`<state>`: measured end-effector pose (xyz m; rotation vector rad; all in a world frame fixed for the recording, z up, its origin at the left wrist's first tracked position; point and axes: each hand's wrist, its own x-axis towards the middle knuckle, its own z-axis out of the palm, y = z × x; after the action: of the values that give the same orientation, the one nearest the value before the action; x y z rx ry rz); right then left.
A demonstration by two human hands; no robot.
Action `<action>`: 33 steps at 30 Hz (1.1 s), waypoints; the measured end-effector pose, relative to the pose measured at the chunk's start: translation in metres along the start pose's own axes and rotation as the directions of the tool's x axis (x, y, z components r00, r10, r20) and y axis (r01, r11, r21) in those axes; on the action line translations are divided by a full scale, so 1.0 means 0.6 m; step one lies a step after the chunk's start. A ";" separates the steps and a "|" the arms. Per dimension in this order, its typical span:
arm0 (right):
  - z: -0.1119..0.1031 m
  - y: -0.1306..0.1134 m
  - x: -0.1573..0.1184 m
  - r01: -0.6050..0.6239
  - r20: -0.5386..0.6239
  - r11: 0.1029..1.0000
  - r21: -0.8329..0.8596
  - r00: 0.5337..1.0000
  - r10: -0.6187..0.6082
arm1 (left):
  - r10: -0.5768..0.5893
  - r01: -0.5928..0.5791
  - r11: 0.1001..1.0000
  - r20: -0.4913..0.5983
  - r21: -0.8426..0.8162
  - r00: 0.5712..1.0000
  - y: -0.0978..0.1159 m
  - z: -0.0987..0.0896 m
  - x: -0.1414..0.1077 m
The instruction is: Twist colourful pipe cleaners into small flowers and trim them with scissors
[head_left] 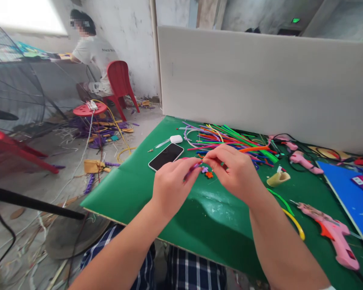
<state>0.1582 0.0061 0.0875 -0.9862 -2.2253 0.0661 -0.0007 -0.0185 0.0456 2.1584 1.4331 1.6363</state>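
Observation:
My left hand [172, 183] and my right hand [234, 171] meet fingertip to fingertip over the table, both closed in a pinch. Between them is a short pink-purple piece of pipe cleaner [195, 166], mostly covered by the fingers, so its shape is unclear. Just below the fingertips lie a small purple flower shape [205, 169] and an orange flower shape [209, 175]. A phone [166, 157] with a dark screen rests by my left hand. Beyond my hands spreads a pile of coloured pipe cleaners [230, 139].
A pink glue gun [329, 231] lies at the right, near a cut bamboo-like tube [278, 179]. Farther back is another pink glue gun [305, 161]. A white earbud case [176, 139] sits behind the phone. A white partition [260, 84] borders the green table [124, 193]. Someone sits at far left.

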 end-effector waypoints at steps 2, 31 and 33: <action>0.001 -0.001 0.000 0.007 0.016 1.000 0.002 1.000 -0.007 | 0.070 -0.069 0.996 -0.012 0.064 0.997 0.000 0.003 -0.002; -0.012 -0.002 -0.002 0.026 0.032 0.996 0.088 0.999 -0.029 | 0.337 -0.316 0.929 -0.090 0.191 0.937 -0.005 -0.005 0.001; -0.010 -0.001 -0.002 0.038 0.034 0.998 0.059 0.999 -0.040 | 0.359 -0.338 0.917 -0.068 0.210 0.931 -0.007 -0.005 -0.001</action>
<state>0.1621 0.0031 0.0916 -0.9161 -2.2606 0.1308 -0.0059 -0.0178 0.0442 2.6037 1.3440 1.8108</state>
